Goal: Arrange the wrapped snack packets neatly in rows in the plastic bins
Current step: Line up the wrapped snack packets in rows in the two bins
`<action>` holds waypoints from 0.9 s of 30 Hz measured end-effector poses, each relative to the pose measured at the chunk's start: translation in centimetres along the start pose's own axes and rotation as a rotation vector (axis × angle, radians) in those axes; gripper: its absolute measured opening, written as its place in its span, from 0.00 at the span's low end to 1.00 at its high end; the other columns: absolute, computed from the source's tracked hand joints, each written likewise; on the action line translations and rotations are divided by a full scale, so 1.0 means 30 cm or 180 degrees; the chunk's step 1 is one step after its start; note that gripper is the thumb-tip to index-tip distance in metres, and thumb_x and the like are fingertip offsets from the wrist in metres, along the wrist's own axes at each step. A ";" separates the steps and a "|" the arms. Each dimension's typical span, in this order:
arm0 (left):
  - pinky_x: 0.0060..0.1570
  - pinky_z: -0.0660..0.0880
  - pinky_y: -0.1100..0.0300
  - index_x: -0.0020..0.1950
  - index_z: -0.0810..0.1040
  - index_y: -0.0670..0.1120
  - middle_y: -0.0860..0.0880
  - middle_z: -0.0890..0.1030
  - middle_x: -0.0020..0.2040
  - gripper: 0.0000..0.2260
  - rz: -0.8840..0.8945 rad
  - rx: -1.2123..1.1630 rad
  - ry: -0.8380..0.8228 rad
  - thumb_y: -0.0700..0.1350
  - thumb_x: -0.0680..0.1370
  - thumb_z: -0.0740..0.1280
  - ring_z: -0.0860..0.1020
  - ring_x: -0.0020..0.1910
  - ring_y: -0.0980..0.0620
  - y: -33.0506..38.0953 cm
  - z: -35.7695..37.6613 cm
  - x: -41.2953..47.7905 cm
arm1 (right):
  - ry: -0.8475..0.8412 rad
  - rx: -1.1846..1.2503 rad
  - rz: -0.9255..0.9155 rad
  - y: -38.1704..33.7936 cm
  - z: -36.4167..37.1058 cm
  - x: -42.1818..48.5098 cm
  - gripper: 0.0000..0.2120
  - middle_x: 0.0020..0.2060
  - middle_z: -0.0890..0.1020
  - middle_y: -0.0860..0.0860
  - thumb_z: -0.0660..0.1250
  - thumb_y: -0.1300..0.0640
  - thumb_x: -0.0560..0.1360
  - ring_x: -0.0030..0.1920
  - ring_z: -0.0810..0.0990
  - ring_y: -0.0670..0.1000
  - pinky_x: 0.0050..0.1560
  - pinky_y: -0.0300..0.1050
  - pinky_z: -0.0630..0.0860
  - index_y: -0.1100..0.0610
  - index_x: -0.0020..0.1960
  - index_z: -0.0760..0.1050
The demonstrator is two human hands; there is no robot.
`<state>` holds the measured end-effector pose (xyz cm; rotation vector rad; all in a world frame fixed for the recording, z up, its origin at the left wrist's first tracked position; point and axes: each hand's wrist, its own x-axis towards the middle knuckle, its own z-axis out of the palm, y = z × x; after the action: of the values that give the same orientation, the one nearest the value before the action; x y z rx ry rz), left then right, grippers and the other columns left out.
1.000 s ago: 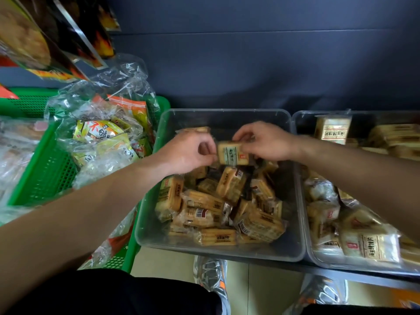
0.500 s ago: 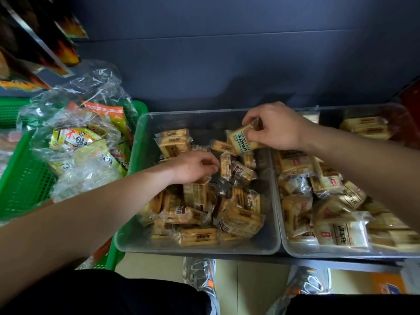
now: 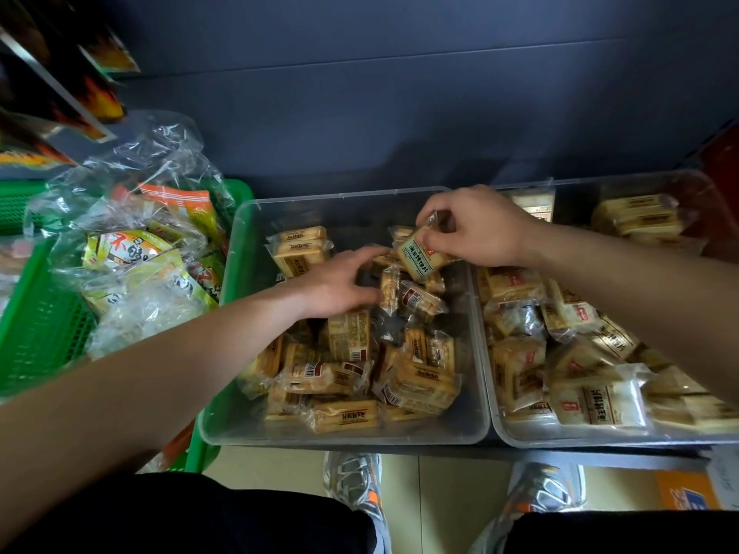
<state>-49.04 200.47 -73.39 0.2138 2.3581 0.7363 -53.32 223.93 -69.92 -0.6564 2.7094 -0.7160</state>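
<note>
Starting right at the feet, two grey-and-orange shoes (image 3: 354, 479) stand on pale floor tiles, an orange box (image 3: 684, 489) lying just beside the right one; above them comes the front wall of the left bin (image 3: 224, 417), clear plastic, with the right bin (image 3: 600, 439) pressed up against its side; the near half of the left bin is a jumble, loose packets (image 3: 344, 413) lying flat, tilted and overlapping with no order to them; the right bin carries its own pile, paler wrappers heaped toward the front; now the left hand (image 3: 336, 283), palm down over the middle of the left bin, fingers stretched out and resting on the heap, the forefinger reaching toward the back, nothing clearly gripped; further in, the right hand (image 3: 480, 229) hovers over the back right corner of the left bin, thumb and fingertips pinching the held packet (image 3: 420, 253) by its top edge, label facing up, tilted, its lower end touching the pile; at the back left two standing packets (image 3: 300, 245) sit side by side; off to the left a green basket (image 3: 40, 325) holds clear bags (image 3: 132, 253) of other snacks; behind everything runs a dark wall (image 3: 400, 113).
</note>
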 end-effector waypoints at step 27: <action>0.51 0.81 0.47 0.45 0.80 0.47 0.46 0.85 0.44 0.08 -0.0495 -0.1005 0.1434 0.48 0.81 0.68 0.85 0.46 0.46 -0.041 -0.127 -0.059 | -0.0033 0.0017 0.0105 -0.015 -0.001 -0.004 0.14 0.52 0.83 0.48 0.62 0.49 0.83 0.48 0.78 0.46 0.46 0.44 0.72 0.53 0.64 0.77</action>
<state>-50.03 197.14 -70.73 -0.2988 2.5842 1.1593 -53.05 223.66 -69.65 -0.6111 2.7015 -0.7099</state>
